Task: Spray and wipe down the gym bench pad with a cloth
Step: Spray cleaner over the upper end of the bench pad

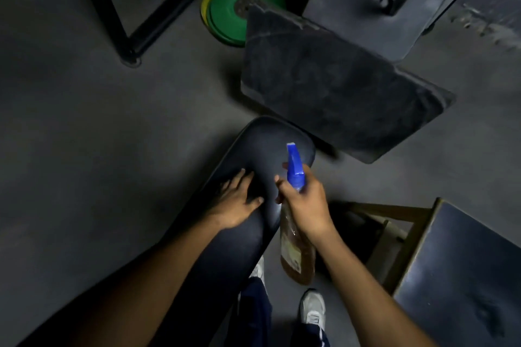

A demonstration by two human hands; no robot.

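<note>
A long dark bench pad (253, 146) runs from the bottom centre up to the middle of the view. My left hand (235, 200) lies flat on the pad with fingers spread and nothing in it. My right hand (306, 203) is closed around the neck of a spray bottle (296, 259) with amber liquid and a blue trigger head, whose nozzle points out over the pad's far end. The bottle hangs beside the pad's right edge. No cloth is visible.
A dusty dark slab (338, 87) lies tilted on the floor just beyond the pad. Green and yellow weight plates (225, 17) lean behind it. Black rack legs (124, 36) stand at upper left. A dark-topped wooden stool (456, 270) is at right. My white shoes (313, 310) are below.
</note>
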